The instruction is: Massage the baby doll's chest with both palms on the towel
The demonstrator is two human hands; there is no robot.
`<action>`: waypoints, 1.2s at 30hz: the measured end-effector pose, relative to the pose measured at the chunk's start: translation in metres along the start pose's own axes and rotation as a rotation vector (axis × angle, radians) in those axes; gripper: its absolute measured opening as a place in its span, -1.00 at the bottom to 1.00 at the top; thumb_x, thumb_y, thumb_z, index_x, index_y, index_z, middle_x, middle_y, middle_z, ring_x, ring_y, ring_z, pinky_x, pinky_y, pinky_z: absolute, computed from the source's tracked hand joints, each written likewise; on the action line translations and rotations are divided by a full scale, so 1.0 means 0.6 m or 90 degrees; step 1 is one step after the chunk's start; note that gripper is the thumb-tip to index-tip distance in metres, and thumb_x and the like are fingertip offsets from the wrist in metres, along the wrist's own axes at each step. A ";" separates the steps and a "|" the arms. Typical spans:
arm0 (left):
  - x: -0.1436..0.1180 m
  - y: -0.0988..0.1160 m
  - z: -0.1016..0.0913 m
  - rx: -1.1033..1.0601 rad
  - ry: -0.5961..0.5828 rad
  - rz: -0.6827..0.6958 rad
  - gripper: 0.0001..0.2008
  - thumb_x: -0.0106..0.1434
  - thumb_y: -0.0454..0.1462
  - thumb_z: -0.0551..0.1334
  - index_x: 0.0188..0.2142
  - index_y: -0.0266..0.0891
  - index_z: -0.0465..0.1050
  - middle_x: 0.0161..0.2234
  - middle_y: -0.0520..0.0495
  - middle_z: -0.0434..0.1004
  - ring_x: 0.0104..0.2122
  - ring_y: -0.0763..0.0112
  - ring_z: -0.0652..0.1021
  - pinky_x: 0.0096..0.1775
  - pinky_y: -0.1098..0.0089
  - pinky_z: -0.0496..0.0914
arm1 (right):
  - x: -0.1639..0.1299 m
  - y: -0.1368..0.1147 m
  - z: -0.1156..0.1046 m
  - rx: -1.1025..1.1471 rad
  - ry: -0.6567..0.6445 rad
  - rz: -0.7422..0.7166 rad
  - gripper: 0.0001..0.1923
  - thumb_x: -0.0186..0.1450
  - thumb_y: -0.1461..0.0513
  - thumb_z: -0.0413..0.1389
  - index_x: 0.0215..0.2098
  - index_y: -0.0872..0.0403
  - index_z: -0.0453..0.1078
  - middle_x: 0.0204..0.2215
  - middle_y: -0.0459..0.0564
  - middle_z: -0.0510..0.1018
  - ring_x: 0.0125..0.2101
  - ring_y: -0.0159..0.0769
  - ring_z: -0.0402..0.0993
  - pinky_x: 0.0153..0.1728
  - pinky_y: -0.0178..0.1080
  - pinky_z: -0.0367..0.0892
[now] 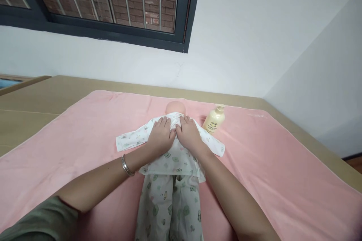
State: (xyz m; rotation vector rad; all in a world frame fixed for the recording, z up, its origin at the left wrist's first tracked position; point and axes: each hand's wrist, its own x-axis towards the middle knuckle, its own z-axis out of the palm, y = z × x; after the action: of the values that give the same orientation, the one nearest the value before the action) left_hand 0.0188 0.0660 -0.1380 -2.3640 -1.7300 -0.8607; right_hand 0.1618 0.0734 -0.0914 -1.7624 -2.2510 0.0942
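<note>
We worked at a desk (34,98) covered by a pink towel (85,131). A doll (175,107) lay on its back at the towel's centre, head toward the wall, dressed in a printed shirt (135,137) and matching trousers (169,203).

Left side: our left hand (161,135) lay flat and open on the doll's chest, fingers together and pointing toward the head. It gripped nothing; the palm pressed the shirt. A bangle (126,166) sat on that wrist. The left forearm ran in from the lower left, low over the towel.

Right side: our right hand (189,134) lay beside the left, thumbs nearly touching, likewise flat, open and holding nothing. Its forearm entered from the lower right.

In our judgement the step in hand was smoothing the shirt front. To do it well, we judged it best to keep both palms flat, press lightly and evenly, and stroke outward from the centre line toward the sleeves so the cloth did not bunch.

A pump bottle (214,119) stood near the doll's shoulder, right of both hands and apart from them.
</note>
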 end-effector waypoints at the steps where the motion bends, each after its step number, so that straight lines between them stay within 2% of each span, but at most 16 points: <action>1: 0.000 0.000 0.000 -0.001 0.000 0.000 -0.49 0.41 -0.23 -0.03 0.26 -0.42 0.30 0.25 -0.43 0.42 0.30 -0.07 0.37 0.26 -0.11 0.29 | 0.000 0.000 0.000 -0.001 0.002 0.000 -0.44 0.51 0.20 -0.13 0.37 0.34 0.20 0.35 0.29 0.28 0.37 -0.01 0.11 0.37 -0.03 -0.03; 10: 0.003 0.004 -0.010 -0.001 -0.032 -0.002 -0.46 0.43 -0.25 -0.07 0.26 -0.56 0.28 0.27 -0.50 0.37 0.32 -0.12 0.33 0.28 -0.13 0.26 | 0.000 0.000 0.002 -0.010 0.009 0.000 -0.45 0.51 0.20 -0.13 0.37 0.32 0.21 0.33 0.28 0.31 0.36 -0.02 0.14 0.37 -0.04 -0.03; 18: 0.000 0.002 -0.003 -0.003 -0.005 -0.005 -0.50 0.42 -0.23 -0.03 0.26 -0.40 0.29 0.26 -0.41 0.41 0.31 -0.07 0.36 0.28 -0.12 0.27 | 0.001 0.001 0.003 -0.009 0.009 0.001 -0.45 0.52 0.19 -0.12 0.38 0.31 0.20 0.34 0.27 0.31 0.36 -0.02 0.13 0.37 -0.04 -0.03; 24: 0.002 0.005 -0.008 -0.003 -0.023 -0.010 -0.49 0.42 -0.25 -0.03 0.25 -0.51 0.30 0.27 -0.47 0.39 0.31 -0.10 0.35 0.29 -0.12 0.26 | 0.002 0.001 0.002 -0.005 0.012 -0.003 -0.46 0.51 0.21 -0.11 0.38 0.31 0.21 0.33 0.28 0.32 0.35 -0.02 0.15 0.37 -0.05 -0.01; 36: 0.003 0.007 -0.009 0.018 -0.027 -0.009 -0.47 0.43 -0.25 -0.04 0.26 -0.57 0.31 0.27 -0.48 0.39 0.30 -0.12 0.37 0.28 -0.10 0.28 | 0.000 0.001 0.000 0.006 0.017 -0.007 -0.46 0.51 0.21 -0.11 0.35 0.34 0.25 0.31 0.30 0.33 0.33 0.03 0.19 0.36 -0.03 0.00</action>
State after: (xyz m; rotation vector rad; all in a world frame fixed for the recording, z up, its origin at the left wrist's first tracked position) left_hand 0.0209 0.0641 -0.1315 -2.3715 -1.7646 -0.7896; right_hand 0.1623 0.0733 -0.0916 -1.7352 -2.2382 0.0777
